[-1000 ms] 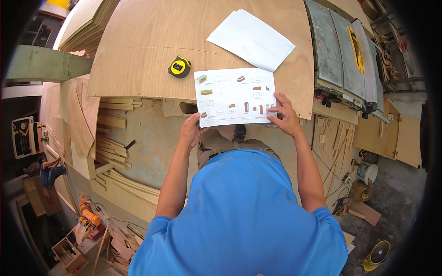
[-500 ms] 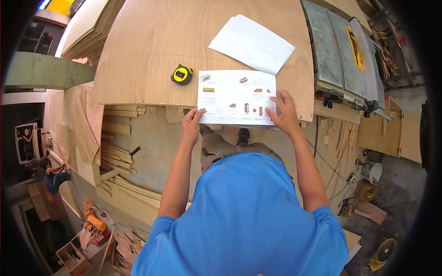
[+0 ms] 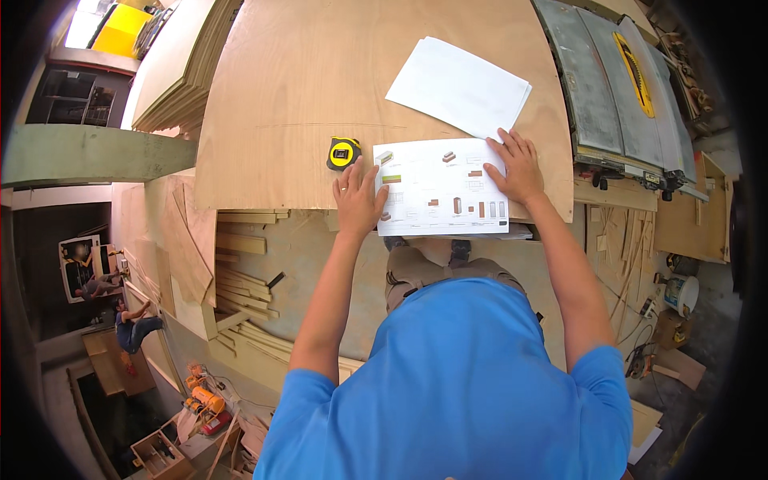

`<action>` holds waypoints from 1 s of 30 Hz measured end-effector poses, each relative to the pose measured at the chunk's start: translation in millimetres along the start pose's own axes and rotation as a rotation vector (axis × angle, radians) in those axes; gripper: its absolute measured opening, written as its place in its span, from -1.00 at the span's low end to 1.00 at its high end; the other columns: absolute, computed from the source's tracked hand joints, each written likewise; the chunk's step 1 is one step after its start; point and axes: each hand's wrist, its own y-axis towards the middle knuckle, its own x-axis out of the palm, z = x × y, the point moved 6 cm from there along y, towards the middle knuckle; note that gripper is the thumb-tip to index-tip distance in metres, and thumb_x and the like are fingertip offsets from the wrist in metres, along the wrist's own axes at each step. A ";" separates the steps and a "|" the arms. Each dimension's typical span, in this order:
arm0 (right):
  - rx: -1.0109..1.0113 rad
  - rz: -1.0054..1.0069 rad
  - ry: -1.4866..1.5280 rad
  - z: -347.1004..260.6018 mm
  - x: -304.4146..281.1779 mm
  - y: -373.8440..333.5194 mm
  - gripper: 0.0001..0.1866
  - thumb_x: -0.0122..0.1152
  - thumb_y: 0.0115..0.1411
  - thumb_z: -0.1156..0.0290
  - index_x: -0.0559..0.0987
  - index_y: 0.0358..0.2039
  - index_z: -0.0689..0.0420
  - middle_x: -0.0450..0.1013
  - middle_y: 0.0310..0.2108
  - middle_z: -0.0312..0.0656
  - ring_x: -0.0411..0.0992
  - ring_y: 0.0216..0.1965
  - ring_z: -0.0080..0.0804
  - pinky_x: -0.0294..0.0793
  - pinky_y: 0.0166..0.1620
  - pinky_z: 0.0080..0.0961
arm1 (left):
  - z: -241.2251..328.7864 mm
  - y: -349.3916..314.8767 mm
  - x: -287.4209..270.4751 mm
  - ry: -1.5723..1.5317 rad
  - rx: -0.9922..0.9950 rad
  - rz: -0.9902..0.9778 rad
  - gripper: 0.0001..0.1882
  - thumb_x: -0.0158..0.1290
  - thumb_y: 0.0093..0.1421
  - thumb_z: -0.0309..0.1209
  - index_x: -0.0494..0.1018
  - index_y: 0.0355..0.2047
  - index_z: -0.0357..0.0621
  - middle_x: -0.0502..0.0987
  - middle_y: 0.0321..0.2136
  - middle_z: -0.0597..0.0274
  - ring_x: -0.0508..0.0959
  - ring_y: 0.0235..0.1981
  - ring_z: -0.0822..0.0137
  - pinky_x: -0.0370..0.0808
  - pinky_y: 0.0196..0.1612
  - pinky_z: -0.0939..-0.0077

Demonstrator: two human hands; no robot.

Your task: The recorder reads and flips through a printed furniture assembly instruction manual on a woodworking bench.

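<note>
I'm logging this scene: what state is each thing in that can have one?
Sheet: flat, printed side up
Left hand: open, thumb on sheet
Right hand: open, thumb on sheet
Papers: stacked, blank side up
Tape measure: no tape visibly drawn out
Saw: running or not, cannot tell

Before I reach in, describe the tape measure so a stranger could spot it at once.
Find the wide wooden tabletop across the upper middle of the view. Toward its near edge, just beyond the left hand, sits the tape measure. Its compact black body with a round yellow face sets it apart from the flat printed white sheet to its right.
</note>
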 end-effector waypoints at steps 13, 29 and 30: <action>-0.008 -0.014 -0.014 0.3 -0.1 12.5 -0.39 0.19 0.26 0.00 0.50 0.28 -0.05 0.25 0.39 -0.07 0.12 0.45 -0.07 -0.06 0.47 0.06 | -50.6 51.0 19.3 0.123 -0.242 -0.226 -0.15 0.11 0.23 0.19 0.20 0.44 0.16 -0.04 0.54 0.05 -0.09 0.56 0.06 -0.21 0.49 -0.21; -0.001 -0.049 0.015 3.2 3.0 19.6 -0.41 0.30 0.17 0.05 0.50 0.12 0.13 0.26 0.39 -0.05 0.14 0.45 -0.02 0.00 0.44 0.09 | -61.8 55.1 26.3 0.084 -0.206 -0.192 -0.16 0.20 0.17 0.15 0.26 0.41 0.23 0.02 0.52 -0.02 -0.02 0.54 0.00 -0.19 0.43 -0.33; -0.001 -0.056 0.017 3.9 3.8 19.1 -0.41 0.30 0.17 0.05 0.50 0.12 0.13 0.26 0.39 -0.05 0.14 0.45 -0.02 0.00 0.44 0.09 | -61.2 55.9 25.9 0.088 -0.201 -0.195 -0.17 0.19 0.18 0.15 0.25 0.41 0.22 0.02 0.52 -0.03 -0.03 0.54 -0.01 -0.19 0.43 -0.34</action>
